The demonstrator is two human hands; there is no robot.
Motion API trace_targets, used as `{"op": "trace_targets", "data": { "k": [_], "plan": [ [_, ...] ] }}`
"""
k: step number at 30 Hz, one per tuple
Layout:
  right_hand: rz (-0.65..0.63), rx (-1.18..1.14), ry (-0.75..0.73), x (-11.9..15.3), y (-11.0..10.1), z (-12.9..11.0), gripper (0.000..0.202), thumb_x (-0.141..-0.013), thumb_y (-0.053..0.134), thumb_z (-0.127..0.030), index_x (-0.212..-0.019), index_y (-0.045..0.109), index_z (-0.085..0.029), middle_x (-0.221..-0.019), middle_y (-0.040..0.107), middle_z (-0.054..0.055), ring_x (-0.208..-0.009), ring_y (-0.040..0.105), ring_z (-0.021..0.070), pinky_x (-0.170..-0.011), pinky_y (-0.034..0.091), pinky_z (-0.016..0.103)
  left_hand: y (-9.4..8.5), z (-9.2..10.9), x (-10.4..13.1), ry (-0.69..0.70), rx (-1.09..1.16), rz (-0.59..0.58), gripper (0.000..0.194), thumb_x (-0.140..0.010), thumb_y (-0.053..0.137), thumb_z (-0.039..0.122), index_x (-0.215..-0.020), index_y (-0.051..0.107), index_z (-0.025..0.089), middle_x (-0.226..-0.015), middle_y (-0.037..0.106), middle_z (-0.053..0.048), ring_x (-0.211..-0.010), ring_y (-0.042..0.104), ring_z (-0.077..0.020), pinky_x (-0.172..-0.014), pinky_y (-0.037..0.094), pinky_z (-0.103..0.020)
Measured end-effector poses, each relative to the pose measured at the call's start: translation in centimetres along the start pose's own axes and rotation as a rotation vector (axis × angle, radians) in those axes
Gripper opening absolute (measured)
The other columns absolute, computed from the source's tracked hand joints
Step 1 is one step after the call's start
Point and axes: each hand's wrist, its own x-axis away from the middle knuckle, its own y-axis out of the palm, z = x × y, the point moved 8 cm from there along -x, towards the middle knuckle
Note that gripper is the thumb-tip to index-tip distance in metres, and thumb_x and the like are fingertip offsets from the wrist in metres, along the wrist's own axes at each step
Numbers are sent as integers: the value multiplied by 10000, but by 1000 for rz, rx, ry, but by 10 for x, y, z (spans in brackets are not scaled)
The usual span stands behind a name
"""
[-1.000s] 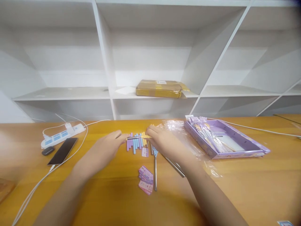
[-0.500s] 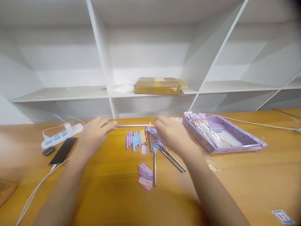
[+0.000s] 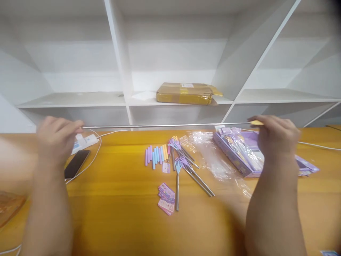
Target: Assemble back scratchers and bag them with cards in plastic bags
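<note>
Presently, the rod (image 3: 160, 126) lies across the upper half of the frame, nearly level, above the far part of the table (image 3: 117, 199). The left hand (image 3: 54, 138) is closed on its left end and the right hand (image 3: 277, 133) on its yellow end (image 3: 256, 122), so the hands are well apart. In my judgement, one should pull only along the line of the rod, with both wrists equally high, because so thin a metal may bend easily. The grip should be firm, without twisting. It is also wise to hold it clear of the sticks (image 3: 177, 192) and tubes (image 3: 156, 154) in the centre, and the box (image 3: 229, 156) at right.
</note>
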Motion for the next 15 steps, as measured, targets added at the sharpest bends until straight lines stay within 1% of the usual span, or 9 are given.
{"op": "trace_targets", "data": {
  "k": [1,2,3,4,6,8,11,13,15],
  "plan": [
    [41,26,105,1,-9,22,461,-722,592,98,-789,846,-280,-759,782,81,-658,632,187,-691,398,392,-4,-3,0,-11,-2,19,411,-1096,475,466,-922,786,261,-803,685,-18,-828,501,-186,-806,380,-355],
    [41,33,182,2,-14,37,514,-684,565,134,-778,848,-285,-758,787,78,-669,658,192,-700,410,397,-4,-3,0,-12,-8,15,409,-1091,492,485,-909,782,261,-784,679,-21,-815,482,-190,-798,380,-350],
    [33,34,237,3,-17,45,556,-659,544,158,-783,852,-288,-758,791,75,-694,688,202,-712,422,400,-2,-1,-1,-9,-21,4,414,-1086,504,511,-903,777,259,-772,676,-26,-807,464,-197,-791,379,-349],
    [13,30,269,4,-18,48,589,-651,532,171,-815,858,-291,-763,795,73,-739,720,214,-729,438,399,2,2,-2,1,-36,-17,424,-1077,513,546,-910,770,253,-768,673,-32,-806,454,-204,-789,378,-350],
    [-47,24,302,4,-16,43,626,-675,541,167,-936,866,-300,-760,797,66,-830,762,230,-769,461,392,11,10,-3,16,-70,-81,444,-1048,544,611,-930,746,234,-780,661,-37,-828,463,-215,-804,374,-352],
    [-119,22,369,6,-10,35,614,-727,579,126,-1070,843,-310,-753,798,56,-857,774,228,-789,471,385,20,15,-1,-1,-107,-139,424,-1038,566,601,-917,714,222,-787,632,-33,-841,491,-218,-792,360,-343],
    [-262,29,497,12,3,24,452,-810,628,-10,-1120,788,-297,-762,800,42,-770,760,216,-759,478,371,26,14,4,-130,-180,-164,374,-1049,537,490,-828,672,220,-747,583,-31,-781,514,-206,-688,297,-321],
    [-343,65,527,17,9,13,328,-872,601,-132,-1118,756,-283,-782,798,31,-754,751,218,-737,487,355,30,9,9,-241,-257,-191,349,-1012,553,430,-749,644,219,-679,537,-29,-728,497,-200,-627,233,-322],
    [-406,97,537,20,14,3,299,-906,550,-218,-1133,736,-274,-799,793,27,-789,755,226,-728,496,338,36,4,13,-309,-328,-260,281,-950,583,362,-717,638,216,-658,524,-31,-722,489,-198,-608,190,-318]
  ]
}}
